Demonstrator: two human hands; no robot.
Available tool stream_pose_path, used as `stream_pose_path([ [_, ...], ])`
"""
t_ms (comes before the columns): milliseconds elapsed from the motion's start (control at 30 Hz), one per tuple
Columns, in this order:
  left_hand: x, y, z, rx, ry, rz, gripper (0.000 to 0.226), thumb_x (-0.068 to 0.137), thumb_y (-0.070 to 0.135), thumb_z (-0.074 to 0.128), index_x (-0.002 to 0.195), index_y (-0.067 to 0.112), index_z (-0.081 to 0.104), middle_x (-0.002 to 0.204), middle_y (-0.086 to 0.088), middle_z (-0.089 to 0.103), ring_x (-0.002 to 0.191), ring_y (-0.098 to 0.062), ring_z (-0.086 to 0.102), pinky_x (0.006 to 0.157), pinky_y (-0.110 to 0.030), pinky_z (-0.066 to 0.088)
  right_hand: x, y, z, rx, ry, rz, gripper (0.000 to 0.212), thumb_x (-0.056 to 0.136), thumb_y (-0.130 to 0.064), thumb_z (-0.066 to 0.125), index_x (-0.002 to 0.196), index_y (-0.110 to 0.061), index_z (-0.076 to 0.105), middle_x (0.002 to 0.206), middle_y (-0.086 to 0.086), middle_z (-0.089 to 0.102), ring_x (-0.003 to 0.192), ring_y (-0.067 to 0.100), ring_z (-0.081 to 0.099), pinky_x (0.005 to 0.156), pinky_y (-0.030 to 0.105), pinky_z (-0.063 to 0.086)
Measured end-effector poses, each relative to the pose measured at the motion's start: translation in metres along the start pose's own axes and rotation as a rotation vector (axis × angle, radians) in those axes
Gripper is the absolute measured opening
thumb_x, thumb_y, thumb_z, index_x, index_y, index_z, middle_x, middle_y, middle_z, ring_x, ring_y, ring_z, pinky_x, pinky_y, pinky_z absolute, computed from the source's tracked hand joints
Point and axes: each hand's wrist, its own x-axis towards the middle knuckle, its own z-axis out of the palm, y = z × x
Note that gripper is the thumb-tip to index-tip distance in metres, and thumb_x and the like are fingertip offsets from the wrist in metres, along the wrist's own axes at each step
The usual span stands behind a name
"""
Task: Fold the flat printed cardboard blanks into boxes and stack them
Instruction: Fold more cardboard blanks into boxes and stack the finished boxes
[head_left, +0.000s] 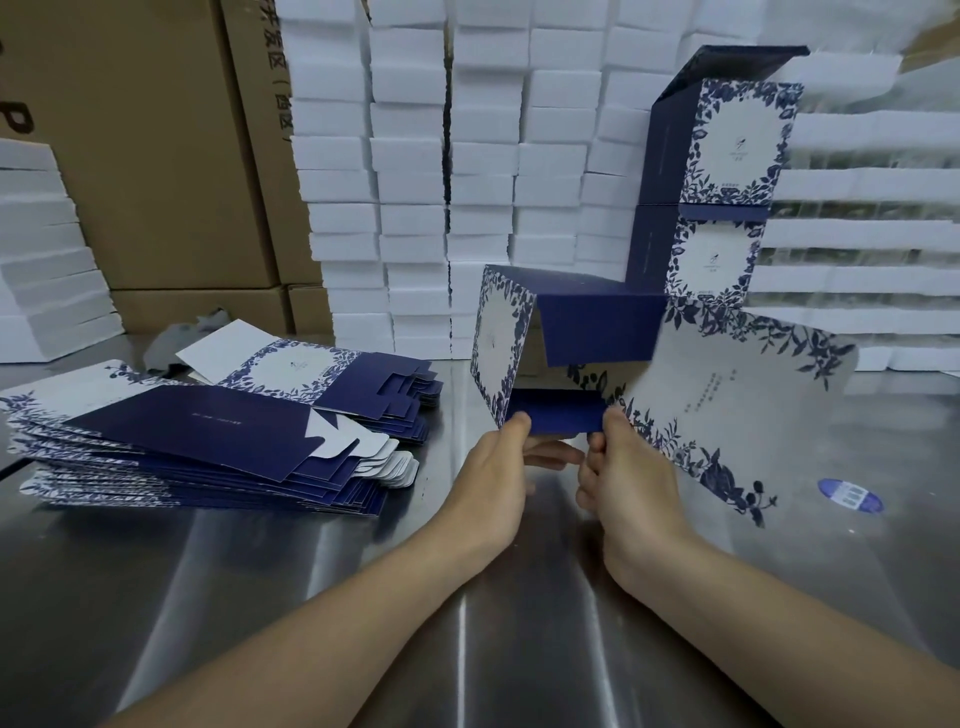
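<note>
A half-opened blue and white floral box (597, 332) hangs above the steel table (363, 597) at centre. My left hand (498, 478) pinches its near bottom flap at the left corner. My right hand (628, 478) grips the same flap's right end, beside the large white floral panel (727, 395) that slants down to the right. Two folded boxes (722, 182) stand stacked one on the other at the back right. To the left lie flat printed blanks (197, 441) in a thick fanned pile, with a second pile (343, 379) behind it.
White foam blocks (441, 182) form a wall across the back and a lower stack at the far left. Brown cartons (156, 156) stand at the back left. A blue oval sticker (849, 495) lies on the table at right.
</note>
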Motion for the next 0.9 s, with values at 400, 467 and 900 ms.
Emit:
stream_pose_path([
  [400,-0.002,0.002,-0.004,-0.038,0.085,-0.035,0.054,0.111,0.042,0.029,0.106,0.022,0.079,0.107,0.002,0.080,0.098,-0.017,0.075,0.092,-0.034,0.056,-0.004,0.003,0.003,0.024,-0.159,-0.061,0.044,0.111,-0.025,0.047,0.068,-0.014,0.053,0.046,-0.002,0.038,0.037,0.011,0.034,0.036,0.021,0.028],
  [467,-0.006,0.004,-0.005,-0.009,0.024,-0.009,0.061,0.112,0.045,0.030,0.093,0.019,0.082,0.095,-0.002,0.081,0.087,-0.010,0.076,0.095,-0.029,0.056,-0.007,0.005,0.005,-0.025,-0.176,-0.073,0.046,0.110,-0.028,0.047,0.067,-0.017,0.056,0.047,-0.002,0.042,0.038,0.012,0.038,0.037,0.021,0.031],
  [900,-0.015,0.016,-0.005,0.042,-0.032,0.021,0.062,0.111,0.033,0.033,0.057,0.012,0.056,0.049,-0.002,0.059,0.051,-0.014,0.060,0.057,-0.019,0.049,-0.020,0.001,0.013,-0.033,-0.299,0.005,0.047,0.106,-0.028,0.051,0.061,-0.018,0.060,0.049,0.000,0.043,0.042,0.013,0.042,0.046,0.024,0.033],
])
